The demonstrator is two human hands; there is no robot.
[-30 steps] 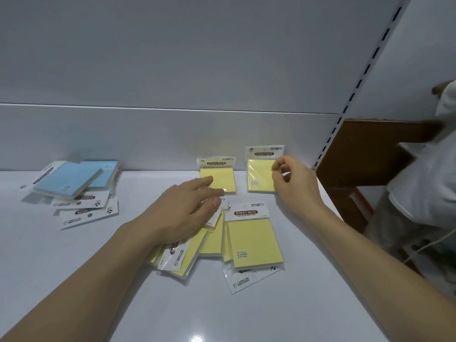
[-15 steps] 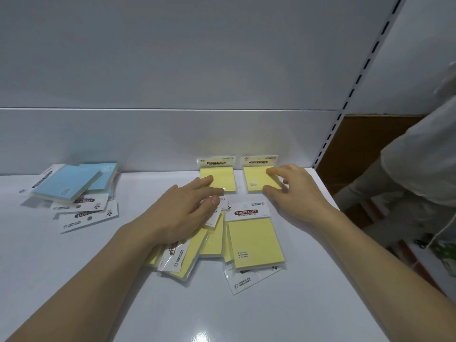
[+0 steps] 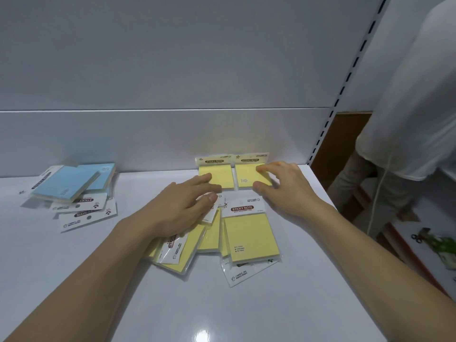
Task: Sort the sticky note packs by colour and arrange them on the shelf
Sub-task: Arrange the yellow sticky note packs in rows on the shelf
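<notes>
The white shelf (image 3: 74, 280) is smooth and glossy — light glints off it — while the back panel (image 3: 172, 70) looks matt. The yellow packs (image 3: 251, 236) and blue packs (image 3: 66, 185) are matt paper in clear, shiny plastic sleeves; the brown panel (image 3: 345, 134) at right looks like wood.

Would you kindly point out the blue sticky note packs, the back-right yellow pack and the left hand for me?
blue sticky note packs (image 3: 66, 183): head view, face of the top pad.
back-right yellow pack (image 3: 245, 175): head view, bare yellow face.
left hand (image 3: 177, 208): head view, back of the hand.
</notes>
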